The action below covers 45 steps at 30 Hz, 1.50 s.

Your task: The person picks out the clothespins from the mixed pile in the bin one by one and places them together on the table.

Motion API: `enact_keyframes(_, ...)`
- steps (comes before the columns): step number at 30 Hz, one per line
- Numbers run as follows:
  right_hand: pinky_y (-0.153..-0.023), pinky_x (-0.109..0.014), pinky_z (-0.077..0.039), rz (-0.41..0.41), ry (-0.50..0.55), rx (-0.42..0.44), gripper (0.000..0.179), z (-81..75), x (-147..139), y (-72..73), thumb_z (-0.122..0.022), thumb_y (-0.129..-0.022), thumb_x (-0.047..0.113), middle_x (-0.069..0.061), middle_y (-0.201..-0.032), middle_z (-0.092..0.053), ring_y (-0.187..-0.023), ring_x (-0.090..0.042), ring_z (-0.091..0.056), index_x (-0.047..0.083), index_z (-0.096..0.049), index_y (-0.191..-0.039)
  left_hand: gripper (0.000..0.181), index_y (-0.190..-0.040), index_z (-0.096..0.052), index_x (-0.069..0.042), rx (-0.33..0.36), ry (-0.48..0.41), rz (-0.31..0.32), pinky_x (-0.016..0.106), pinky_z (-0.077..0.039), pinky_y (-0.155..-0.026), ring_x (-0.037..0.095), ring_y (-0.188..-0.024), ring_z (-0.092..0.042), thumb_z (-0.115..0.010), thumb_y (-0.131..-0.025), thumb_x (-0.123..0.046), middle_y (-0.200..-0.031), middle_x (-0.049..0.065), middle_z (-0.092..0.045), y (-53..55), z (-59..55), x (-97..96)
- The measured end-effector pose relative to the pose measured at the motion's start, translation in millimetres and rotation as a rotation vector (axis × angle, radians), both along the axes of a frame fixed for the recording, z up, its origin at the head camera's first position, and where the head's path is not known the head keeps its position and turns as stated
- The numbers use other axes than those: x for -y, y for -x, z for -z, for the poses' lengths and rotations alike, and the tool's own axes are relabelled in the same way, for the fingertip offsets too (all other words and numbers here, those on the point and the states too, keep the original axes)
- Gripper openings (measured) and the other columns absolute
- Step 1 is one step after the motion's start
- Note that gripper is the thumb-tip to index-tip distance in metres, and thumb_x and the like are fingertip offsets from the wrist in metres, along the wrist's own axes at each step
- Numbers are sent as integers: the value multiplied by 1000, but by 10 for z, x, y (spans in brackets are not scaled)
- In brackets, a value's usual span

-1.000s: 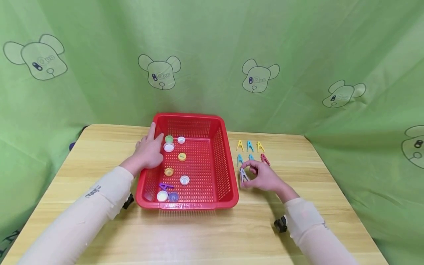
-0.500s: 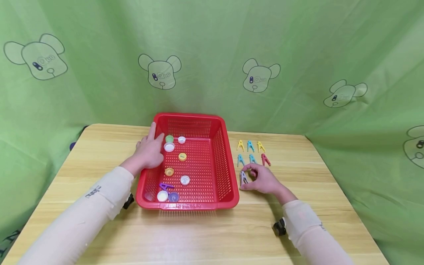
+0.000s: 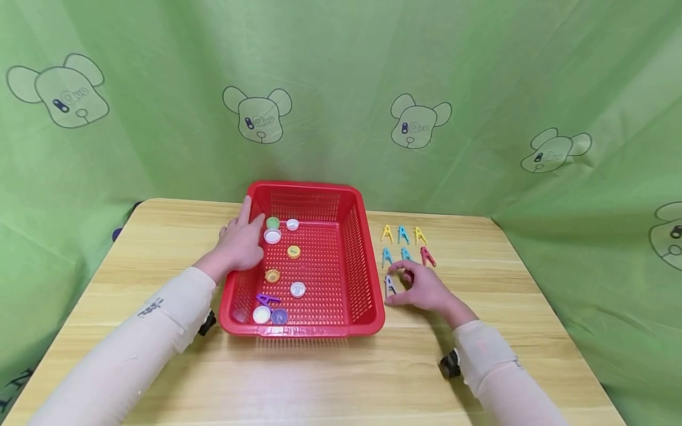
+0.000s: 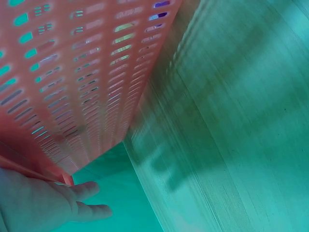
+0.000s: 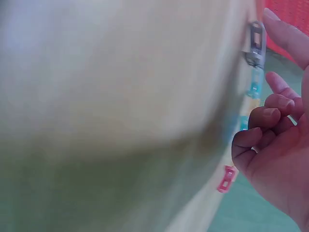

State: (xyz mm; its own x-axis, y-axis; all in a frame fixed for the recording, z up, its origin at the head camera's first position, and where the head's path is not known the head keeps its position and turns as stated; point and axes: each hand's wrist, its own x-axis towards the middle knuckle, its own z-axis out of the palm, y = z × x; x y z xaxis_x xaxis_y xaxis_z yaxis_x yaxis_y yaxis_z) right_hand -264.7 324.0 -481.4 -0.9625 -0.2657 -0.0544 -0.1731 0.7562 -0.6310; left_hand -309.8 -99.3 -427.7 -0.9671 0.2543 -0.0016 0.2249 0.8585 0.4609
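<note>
My left hand (image 3: 238, 244) holds the left rim of a red plastic basket (image 3: 373, 296); the thumb lies inside the wall and the other fingers outside. In the left wrist view that hand (image 4: 43, 203) shows at the lower left, beside the perforated wall. To the right of the basket, my right hand (image 3: 423, 287) has thumb and index finger at the two ends of a grey clothespin (image 3: 391, 286) on the table. In the right wrist view the same clothespin (image 5: 256, 43) sits between those fingertips, the other fingers curled in. Whether both fingertips press on it is hard to see.
Inside the basket lie several bottle caps, including a yellow cap (image 3: 293, 252), and a purple clothespin (image 3: 267, 299). Beyond the right hand are rows of clothespins, among them a yellow clothespin (image 3: 386, 234) and a red clothespin (image 3: 427, 256). A green curtain (image 3: 341, 118) hangs behind the table.
The right hand has shifted slightly toward the near edge since a second ago. The grey clothespin has turned and moved slightly left between its fingers. The left hand and basket look unmoved.
</note>
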Motion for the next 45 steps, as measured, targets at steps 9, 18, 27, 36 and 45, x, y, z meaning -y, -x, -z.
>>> enact_keyframes(9,-62,-35,-34,-33,8,-73,67,-304,7,90,-94,-68,25,-15,-76,-42,-71,-22,-38,5,-62,-123,80,-155,-29,2,3,1,-3,72,-17,-108,53,-137,-25,-66,-85,-4,-164,16,18,-3,-11,-7)
enact_keyframes(18,-61,-36,-35,-83,2,-162,54,-633,124,202,-91,-73,19,-8,-70,-38,-65,-20,-36,13,-63,-119,80,-155,-29,2,3,6,-3,72,-16,-107,53,-138,-24,-66,-85,-4,-164,16,17,2,-7,1)
enact_keyframes(27,-62,-35,-34,-154,9,-224,49,-845,356,311,-88,-76,23,-8,-69,-38,-63,-18,-35,15,-64,-118,80,-155,-30,2,-3,2,0,72,-17,-107,54,-137,-25,-67,-85,-6,-164,17,15,8,-1,9)
enact_keyframes(36,-62,-35,-33,-245,3,-264,51,-1069,677,353,-87,-76,25,-9,-71,-39,-64,-18,-35,12,-64,-121,79,-155,-30,2,-4,7,1,72,-16,-108,53,-138,-24,-67,-86,-6,-164,16,16,27,0,3)
enact_keyframes(45,-58,-36,-38,-356,-25,-228,47,-1245,1079,408,-86,-77,21,-6,-71,-43,-62,-20,-39,20,-63,-118,77,-154,-31,2,4,14,-5,72,-17,-108,53,-138,-24,-66,-86,-6,-164,18,14,20,-18,-18)
